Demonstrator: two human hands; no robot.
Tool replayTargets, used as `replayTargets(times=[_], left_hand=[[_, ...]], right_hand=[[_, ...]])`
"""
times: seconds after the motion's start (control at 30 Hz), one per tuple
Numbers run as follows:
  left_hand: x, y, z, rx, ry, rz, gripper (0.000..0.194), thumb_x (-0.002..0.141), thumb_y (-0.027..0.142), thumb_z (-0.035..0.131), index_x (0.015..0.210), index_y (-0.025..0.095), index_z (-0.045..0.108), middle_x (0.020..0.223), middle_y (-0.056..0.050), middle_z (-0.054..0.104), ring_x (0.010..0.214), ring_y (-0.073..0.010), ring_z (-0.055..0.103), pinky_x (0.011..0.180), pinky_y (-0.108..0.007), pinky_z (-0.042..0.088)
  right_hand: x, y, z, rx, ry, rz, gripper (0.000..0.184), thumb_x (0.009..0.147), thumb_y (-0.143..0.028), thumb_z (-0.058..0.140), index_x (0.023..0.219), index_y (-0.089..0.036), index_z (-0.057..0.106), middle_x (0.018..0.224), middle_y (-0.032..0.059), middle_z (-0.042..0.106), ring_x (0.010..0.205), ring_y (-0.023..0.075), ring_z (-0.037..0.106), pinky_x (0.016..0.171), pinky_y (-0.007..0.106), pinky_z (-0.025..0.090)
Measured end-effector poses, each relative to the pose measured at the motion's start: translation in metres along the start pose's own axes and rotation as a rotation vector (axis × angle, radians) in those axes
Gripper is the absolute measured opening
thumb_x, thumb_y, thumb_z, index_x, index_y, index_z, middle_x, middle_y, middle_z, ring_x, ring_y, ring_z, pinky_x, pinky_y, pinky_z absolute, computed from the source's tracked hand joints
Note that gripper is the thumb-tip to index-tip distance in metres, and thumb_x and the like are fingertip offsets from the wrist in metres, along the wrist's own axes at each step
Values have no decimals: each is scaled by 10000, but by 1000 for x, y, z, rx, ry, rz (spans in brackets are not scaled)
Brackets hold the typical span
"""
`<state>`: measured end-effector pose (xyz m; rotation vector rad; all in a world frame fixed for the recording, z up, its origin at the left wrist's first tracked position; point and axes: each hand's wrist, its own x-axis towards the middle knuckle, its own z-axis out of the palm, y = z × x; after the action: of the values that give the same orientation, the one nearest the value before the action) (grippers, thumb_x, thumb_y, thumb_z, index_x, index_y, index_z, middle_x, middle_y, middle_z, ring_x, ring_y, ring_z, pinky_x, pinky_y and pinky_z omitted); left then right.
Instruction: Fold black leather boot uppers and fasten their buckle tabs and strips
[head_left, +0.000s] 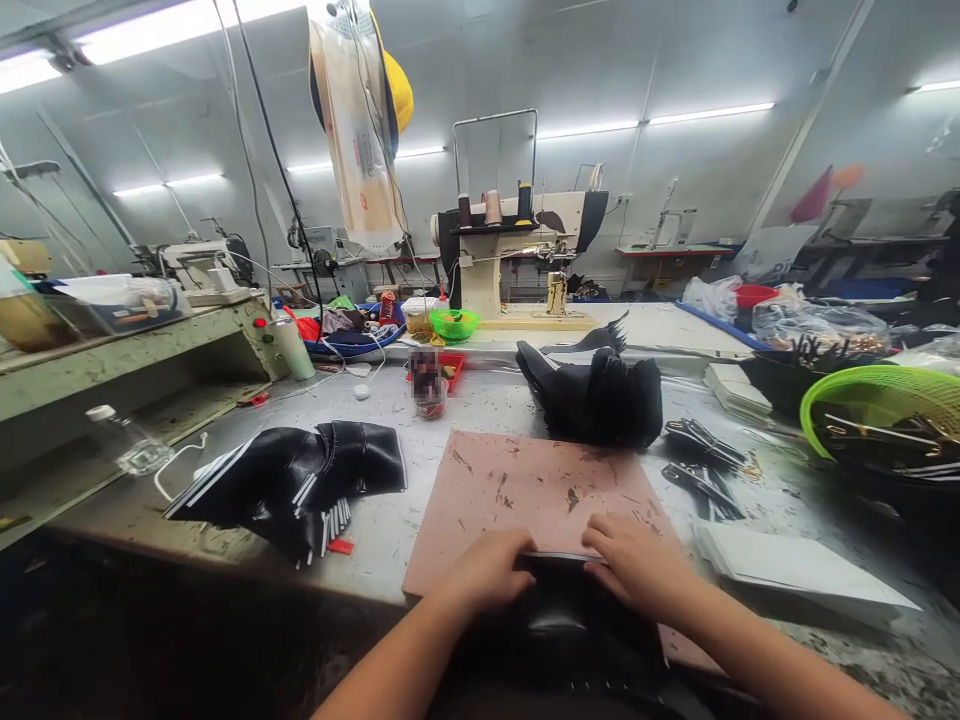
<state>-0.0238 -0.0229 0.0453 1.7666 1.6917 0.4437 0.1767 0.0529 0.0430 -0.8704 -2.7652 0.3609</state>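
Note:
A glossy black leather-like piece [559,610] lies over the near edge of a pinkish board [525,480] and hangs down toward me. My left hand [496,568] grips the left part of its far edge, fingers curled and thumb below. At the right part of the same edge, my right hand [634,562] pinches the material between fingers and thumb. A thin pale line runs along that edge between both hands. The lower part of the piece is dark and partly hidden by my forearms. Dark scraps and marks dot the board's surface.
Beyond the board sits a stack of black pieces [600,395]. More glossy black pieces [292,480] lie left, near a glass bottle [139,450]. At right are strap bundles [701,465], white sheets [795,570] and a green basket [885,385]. A sewing machine [484,270] stands behind.

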Motion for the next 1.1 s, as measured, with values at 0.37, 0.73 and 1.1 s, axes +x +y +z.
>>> replayTargets(times=[0.37, 0.73, 1.1], left_hand=[[3, -2, 16, -821, 187, -304, 220, 631, 290, 616, 777, 143, 542, 589, 36, 530, 517, -84, 506, 516, -207, 404], [-4, 0, 17, -502, 296, -122, 128, 709, 235, 537, 710, 171, 648, 645, 0, 622, 626, -136, 543, 620, -245, 404], [-1, 3, 19, -197, 274, -115, 210, 736, 145, 455, 778, 167, 659, 752, -41, 670, 716, -167, 590, 663, -265, 414]], right_hand=[[32, -38, 27, 600, 164, 118, 131, 765, -174, 460, 875, -192, 529, 752, 24, 610, 690, 148, 567, 646, 279, 460], [36, -39, 16, 391, 145, 107, 95, 742, -170, 580, 657, -190, 618, 706, 23, 604, 751, 168, 550, 713, 296, 426], [37, -40, 19, 294, 55, 87, 142, 771, -129, 533, 684, -178, 634, 701, 29, 628, 689, 146, 575, 652, 246, 432]])
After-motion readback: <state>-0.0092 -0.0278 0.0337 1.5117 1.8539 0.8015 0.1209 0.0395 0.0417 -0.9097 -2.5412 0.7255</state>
